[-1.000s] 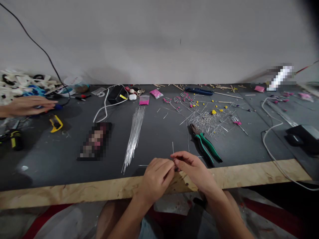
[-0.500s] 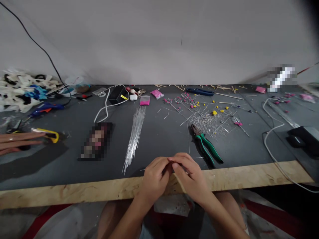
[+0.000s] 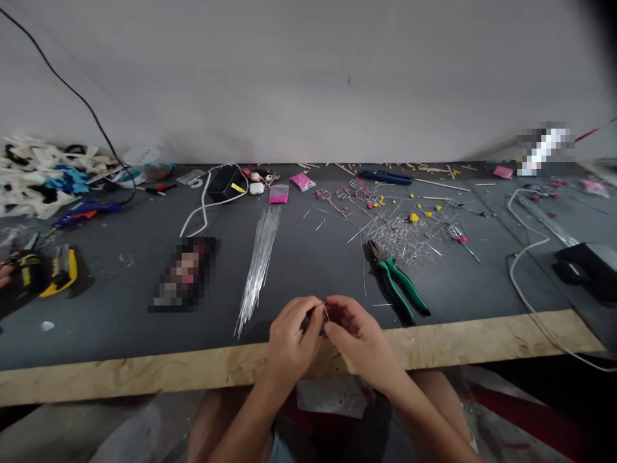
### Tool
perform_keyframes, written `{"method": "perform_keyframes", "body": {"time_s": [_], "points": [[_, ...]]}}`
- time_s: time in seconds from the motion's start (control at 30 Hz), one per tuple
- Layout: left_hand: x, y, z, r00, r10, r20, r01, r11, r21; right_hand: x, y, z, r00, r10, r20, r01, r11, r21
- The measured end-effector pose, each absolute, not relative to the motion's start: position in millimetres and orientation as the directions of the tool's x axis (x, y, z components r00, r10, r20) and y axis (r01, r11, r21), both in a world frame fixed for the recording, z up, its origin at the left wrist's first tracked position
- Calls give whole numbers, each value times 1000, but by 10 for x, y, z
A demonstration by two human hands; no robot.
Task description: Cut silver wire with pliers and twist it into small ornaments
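My left hand [image 3: 294,331] pinches a short thin metal wire [image 3: 326,312] above the table's front edge. Against the same wire, the thumb and fingers of my right hand [image 3: 359,331] are closed from the other side. The fingertips hide most of the wire's ends. To the right of my hands lie green-handled pliers [image 3: 398,283], jaws pointing away from me. A bundle of straight metal wires [image 3: 260,270] lies to the left. Beyond the pliers is a heap of loose wire pieces [image 3: 405,235] with small yellow bits among them.
Round wire shapes with pink bits [image 3: 343,193] lie farther back, near two small pink packets [image 3: 303,181]. A yellow utility knife [image 3: 62,273] rests at the left, beside another person's fingers [image 3: 4,275]. A white cable [image 3: 523,257] hangs over the wooden edge [image 3: 144,378] at right.
My fingers have spread slightly, so the thin wire now shows between them. At the left, the other person's hand has drawn back from the yellow utility knife, leaving it on the table.
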State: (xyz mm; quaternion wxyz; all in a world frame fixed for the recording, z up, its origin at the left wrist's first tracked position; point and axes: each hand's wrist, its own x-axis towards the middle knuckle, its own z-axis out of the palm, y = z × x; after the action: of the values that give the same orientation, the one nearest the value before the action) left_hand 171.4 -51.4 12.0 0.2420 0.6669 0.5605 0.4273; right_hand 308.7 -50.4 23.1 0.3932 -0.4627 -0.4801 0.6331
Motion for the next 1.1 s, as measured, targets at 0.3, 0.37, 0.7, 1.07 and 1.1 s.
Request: {"method": "perform_keyframes", "body": {"time_s": [0.3,0.37,0.7,1.07,1.1], "points": [[1651,-467,131,7,990,-141,95,140,986,3254,-380,243,-314,943,-112,304,-12,-953],[1624,-472,110,99,974,-203,-8,205,979,3280,-349,220,-337,939,-66,291,37,-956],[1594,-548,261,294,943,-159,221,94,971,3327,-314,150,-302,935,-186,108,-160,-981],[1686,-620,205,348,935,73,634,-292,716,3253,-329,193,-301,925,-233,139,-199,-970],[1687,-619,185,336,938,80,641,-290,711,3247,-338,206,-305,935,-181,155,-139,-978]]}}
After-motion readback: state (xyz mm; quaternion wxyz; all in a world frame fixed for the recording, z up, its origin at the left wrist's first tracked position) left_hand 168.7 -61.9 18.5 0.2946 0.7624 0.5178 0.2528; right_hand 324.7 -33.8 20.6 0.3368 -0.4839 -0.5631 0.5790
